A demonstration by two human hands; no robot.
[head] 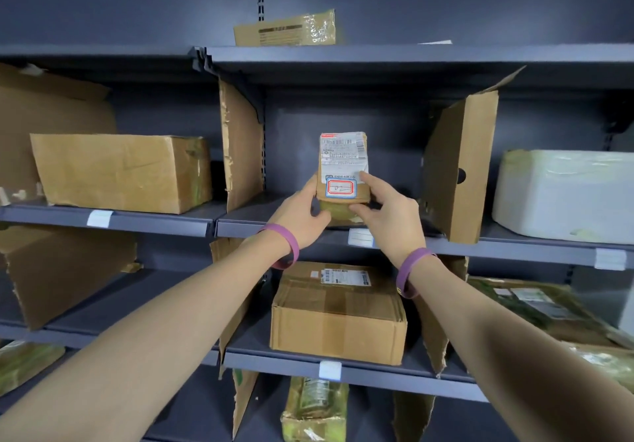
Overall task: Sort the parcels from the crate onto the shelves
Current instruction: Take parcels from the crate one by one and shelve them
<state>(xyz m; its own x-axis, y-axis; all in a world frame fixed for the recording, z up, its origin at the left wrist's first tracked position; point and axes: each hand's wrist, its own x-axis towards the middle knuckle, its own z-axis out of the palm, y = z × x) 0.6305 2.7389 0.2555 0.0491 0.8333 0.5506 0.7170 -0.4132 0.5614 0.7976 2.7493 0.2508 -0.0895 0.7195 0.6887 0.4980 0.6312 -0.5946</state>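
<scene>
Behind the two hands, the lower end of the small parcel (344,170) is covered, so I cannot tell whether its base sits on the middle shelf (514,247) or hangs just above it. I can make out a barcode label on its upper face and a red-framed sticker below that, but the print and the scribble are too small to read. The left hand (302,215) curls round the parcel's lower left edge with the thumb across the front. The right hand (387,211) pinches the lower right side, forefinger up along the label's edge and thumb on the front. Both hold the parcel upright, and each wrist wears a purple band (286,246). Left and right of the parcel stand torn cardboard dividers (240,146), and the parcel is between them, well apart from both. Beyond the left divider lies a brown box (120,172); beyond the right one sits a white foam box (566,194), cut off by the frame edge. Directly below the parcel, on the next shelf down, rests a taped carton (338,318) with a label on top. Above the parcel, one shelf up, a flat cardboard parcel (284,29) shows only its upper part over the shelf lip. All the shelving is dark grey metal with a matching back panel.
</scene>
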